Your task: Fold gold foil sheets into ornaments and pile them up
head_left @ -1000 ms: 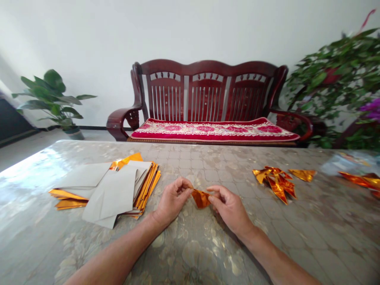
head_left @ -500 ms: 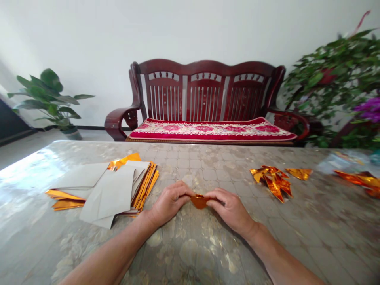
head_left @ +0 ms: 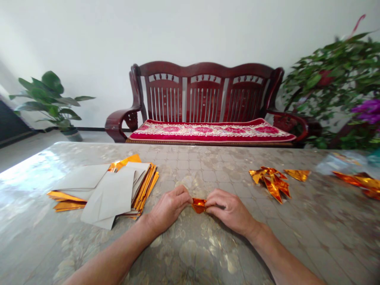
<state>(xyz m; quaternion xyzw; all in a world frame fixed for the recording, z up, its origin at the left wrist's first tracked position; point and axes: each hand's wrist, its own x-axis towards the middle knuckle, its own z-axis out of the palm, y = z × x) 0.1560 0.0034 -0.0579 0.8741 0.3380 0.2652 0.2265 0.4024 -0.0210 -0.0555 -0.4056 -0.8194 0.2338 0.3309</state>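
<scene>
The small folded piece of gold foil paper (head_left: 198, 205) sits between your two hands, low on the table (head_left: 311, 237) near the middle of its near edge. It is shiny, orange-gold and creased into a squat, pointed shape, and its long axis runs left to right, from one hand to the other. Your left hand (head_left: 168, 209) pinches its left end between thumb and fingertips, closed tight on the foil. Your right hand (head_left: 230, 209) is closed on the right end the same way, knuckles up.

The table has a glossy, pale covering with a tile and flower pattern. Towards its left edge lies a fanned stack of foil sheets (head_left: 108, 190), dull grey backs up, gold edges showing. Towards the right edge lies a cluster of folded gold pieces (head_left: 270, 179), spiky and crinkled, with one folded triangle (head_left: 297, 174) just beside it. No writing can be read anywhere.
</scene>
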